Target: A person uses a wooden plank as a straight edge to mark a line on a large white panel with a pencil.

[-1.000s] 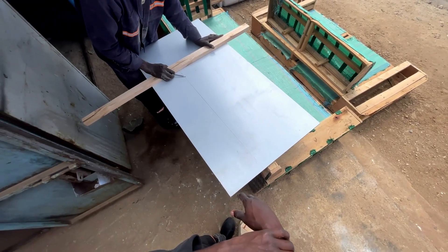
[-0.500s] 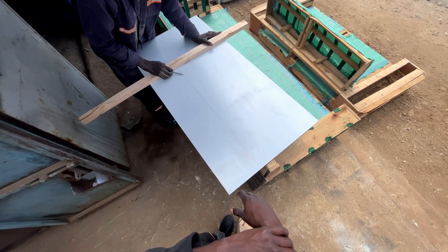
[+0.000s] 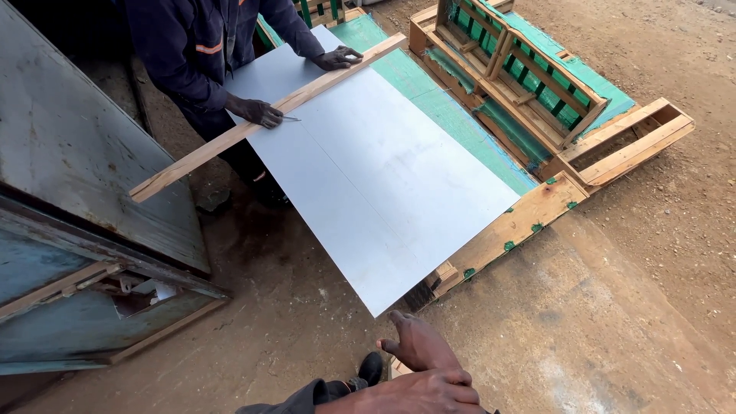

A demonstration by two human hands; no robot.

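Hands: left hand (image 3: 418, 343) rests on right hand (image 3: 414, 392), fingers loosely together, holding nothing.
Change: co-worker's wooden straightedge (image 3: 268, 115) barely shifts on metal sheet (image 3: 383, 184) (marking continues).

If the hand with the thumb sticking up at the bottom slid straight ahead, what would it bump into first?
Probably the near corner of the grey metal sheet, just ahead of that hand. Which of the wearer's hands it is I cannot tell, and depth is unclear.

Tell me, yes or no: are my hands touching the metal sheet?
No: both hands rest stacked below the metal sheet, clear of its near corner.
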